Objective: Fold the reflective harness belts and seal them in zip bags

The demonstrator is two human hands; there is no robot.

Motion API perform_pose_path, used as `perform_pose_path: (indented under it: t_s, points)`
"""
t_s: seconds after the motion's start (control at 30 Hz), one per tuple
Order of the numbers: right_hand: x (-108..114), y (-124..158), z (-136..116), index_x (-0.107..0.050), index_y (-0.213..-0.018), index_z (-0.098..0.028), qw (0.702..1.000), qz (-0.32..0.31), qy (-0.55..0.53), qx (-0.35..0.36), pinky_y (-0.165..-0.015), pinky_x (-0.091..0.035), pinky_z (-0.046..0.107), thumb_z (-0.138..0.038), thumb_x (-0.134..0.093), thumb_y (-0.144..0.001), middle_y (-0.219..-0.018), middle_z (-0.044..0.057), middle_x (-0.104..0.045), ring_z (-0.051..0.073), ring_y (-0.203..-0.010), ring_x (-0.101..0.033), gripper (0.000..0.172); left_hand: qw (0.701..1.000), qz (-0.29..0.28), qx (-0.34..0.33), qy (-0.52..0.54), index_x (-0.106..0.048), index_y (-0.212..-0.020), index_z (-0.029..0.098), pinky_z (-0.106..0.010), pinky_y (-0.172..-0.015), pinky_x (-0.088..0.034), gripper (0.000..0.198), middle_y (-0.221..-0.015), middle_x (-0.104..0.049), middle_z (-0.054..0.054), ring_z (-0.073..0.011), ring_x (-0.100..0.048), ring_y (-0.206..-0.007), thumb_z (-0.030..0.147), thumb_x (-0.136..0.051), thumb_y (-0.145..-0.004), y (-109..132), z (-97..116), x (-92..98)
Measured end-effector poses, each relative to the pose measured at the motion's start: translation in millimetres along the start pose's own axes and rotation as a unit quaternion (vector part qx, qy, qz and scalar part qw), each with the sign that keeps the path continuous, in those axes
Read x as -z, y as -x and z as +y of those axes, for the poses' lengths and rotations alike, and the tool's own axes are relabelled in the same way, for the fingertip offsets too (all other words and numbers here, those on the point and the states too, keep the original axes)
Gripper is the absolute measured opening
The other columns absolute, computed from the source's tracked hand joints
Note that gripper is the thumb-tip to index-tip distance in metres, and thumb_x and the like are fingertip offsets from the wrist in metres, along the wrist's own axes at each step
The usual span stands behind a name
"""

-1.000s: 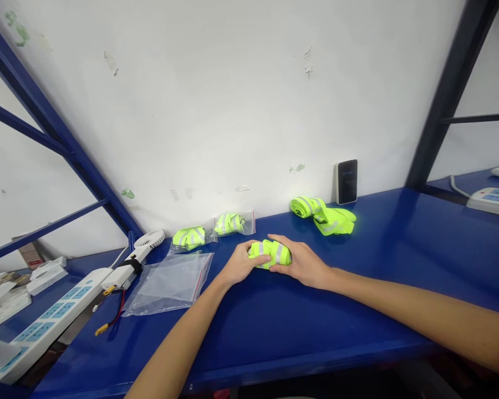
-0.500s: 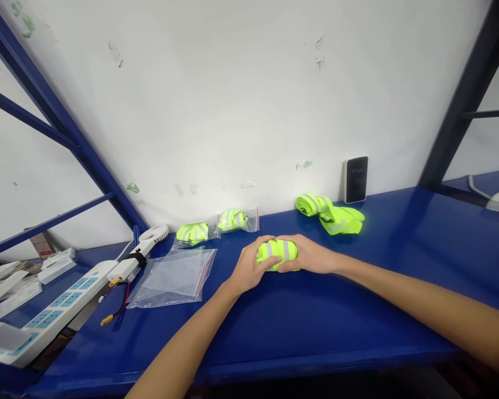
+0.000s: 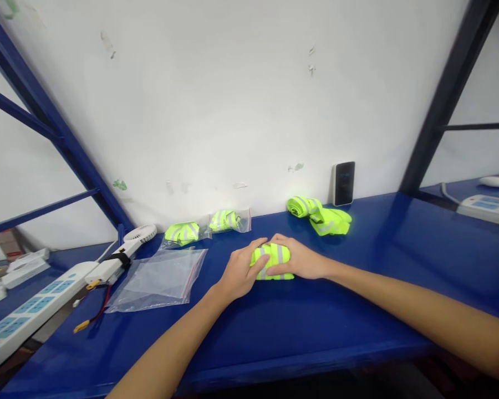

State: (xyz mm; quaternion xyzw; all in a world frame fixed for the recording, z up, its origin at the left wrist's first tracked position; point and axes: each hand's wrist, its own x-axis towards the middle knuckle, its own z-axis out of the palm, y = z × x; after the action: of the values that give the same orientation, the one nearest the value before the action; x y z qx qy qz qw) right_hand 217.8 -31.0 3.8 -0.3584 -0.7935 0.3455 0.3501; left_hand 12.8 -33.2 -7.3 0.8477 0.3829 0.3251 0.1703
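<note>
Both the left hand and the right hand were closed around a folded neon-yellow fabric bundle with grey reflective stripes, pressing it against the blue metal shelf, just right of an empty clear zip bag.

Both arms bare, stretched forward from the near edge and meeting at mid-scene. Left forearm angled up and rightward from the near left; left hand palm down, fingers curled inward, thumb pointing right. Right forearm coming in long from the near right, slanting leftward; right hand palm down, fingers bent over toward the left hand. Fingertips of both touching, grip closed between them.
</note>
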Motion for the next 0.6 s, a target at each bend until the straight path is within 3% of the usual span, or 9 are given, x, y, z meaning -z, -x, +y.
perform_pose_path:
  t_s: [0.1, 0.23, 0.33, 0.4, 0.5, 0.6]
  points:
    - [-5, 3, 1, -0.062, -0.090, -0.019, 0.999, 0.013, 0.009, 0.052, -0.068, -0.046, 0.028, -0.041, -0.076, -0.073, -0.086, -0.001, -0.057, 0.016, -0.075, -0.054, 0.031, 0.999, 0.026, 0.007, -0.021, -0.049, -0.134, 0.022, -0.038, -0.098, -0.044, 0.042, -0.126, -0.064, -0.008, -0.0236, -0.062, -0.110, 0.039, -0.030, -0.100, 5, 8, -5.4]
    - [-7, 2, 5, -0.064, -0.094, -0.019, 0.992, 0.079, 0.044, 0.086, -0.068, -0.044, 0.029, -0.038, -0.071, -0.079, -0.087, 0.001, -0.062, 0.017, -0.075, -0.056, 0.026, 0.990, 0.056, 0.002, -0.130, -0.042, -0.140, 0.024, -0.043, -0.100, -0.042, 0.048, -0.138, -0.052, -0.012, -0.0286, -0.051, -0.125, 0.045, -0.034, -0.098, -4, 19, -0.8]
    - [1, -3, 7, -0.065, -0.098, -0.019, 0.986, 0.142, 0.062, 0.065, -0.071, -0.045, 0.031, -0.042, -0.071, -0.078, -0.089, 0.003, -0.065, 0.020, -0.077, -0.059, 0.032, 0.955, 0.111, 0.033, -0.272, -0.045, -0.139, 0.022, -0.050, -0.100, -0.039, 0.057, -0.139, -0.046, -0.019, -0.0369, -0.043, -0.129, 0.054, -0.040, -0.093, -14, 20, 26.0]
    - [9, -5, 9, -0.066, -0.099, -0.018, 0.981, 0.176, 0.068, 0.048, -0.075, -0.047, 0.034, -0.045, -0.072, -0.077, -0.092, 0.004, -0.068, 0.023, -0.081, -0.061, 0.036, 0.921, 0.115, 0.109, -0.355, -0.058, -0.123, 0.014, -0.051, -0.092, -0.042, 0.057, -0.115, -0.060, -0.022, -0.0391, -0.054, -0.112, 0.057, -0.036, -0.092, -16, 14, 56.1]
    - [20, -5, 12, -0.068, -0.095, -0.018, 0.977, 0.204, 0.056, 0.034, -0.074, -0.048, 0.035, -0.048, -0.071, -0.076, -0.088, 0.003, -0.070, 0.023, -0.079, -0.063, 0.036, 0.878, 0.031, 0.276, -0.390, -0.066, -0.084, 0.015, -0.044, -0.071, -0.044, 0.061, -0.081, -0.065, -0.018, -0.0380, -0.062, -0.082, 0.067, -0.033, -0.085, -7, -5, 106.5]
    - [24, -5, 14, -0.068, -0.090, -0.017, 0.977, 0.209, 0.026, 0.030, -0.067, -0.048, 0.033, -0.049, -0.069, -0.078, -0.079, 0.002, -0.069, 0.022, -0.071, -0.062, 0.034, 0.879, -0.086, 0.344, -0.320, -0.052, -0.058, 0.020, -0.033, -0.059, -0.036, 0.053, -0.065, -0.058, -0.009, -0.0273, -0.057, -0.063, 0.070, -0.044, -0.077, 10, -31, 140.5]
